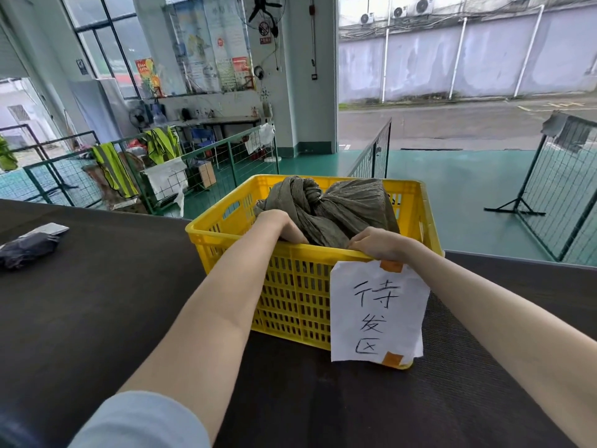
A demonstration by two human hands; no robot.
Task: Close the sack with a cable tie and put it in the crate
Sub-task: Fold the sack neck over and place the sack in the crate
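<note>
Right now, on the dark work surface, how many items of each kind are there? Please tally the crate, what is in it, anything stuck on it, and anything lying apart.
Yellow crate: 1
Green sack in the crate: 1
Paper sign taped to the crate: 1
Dark parcel lying apart at the left: 1
Total: 4

This is a warehouse or dispatch hall. A dark counter (97, 302) carries a yellow slotted crate (290, 295) bearing a handwritten paper label (374, 312). Far left, high-visibility vests (113, 169) hang on green wire-mesh barriers (58, 179) over a green painted floor (452, 195); on the right, a wide bay opens onto a yard road (452, 124).
</note>
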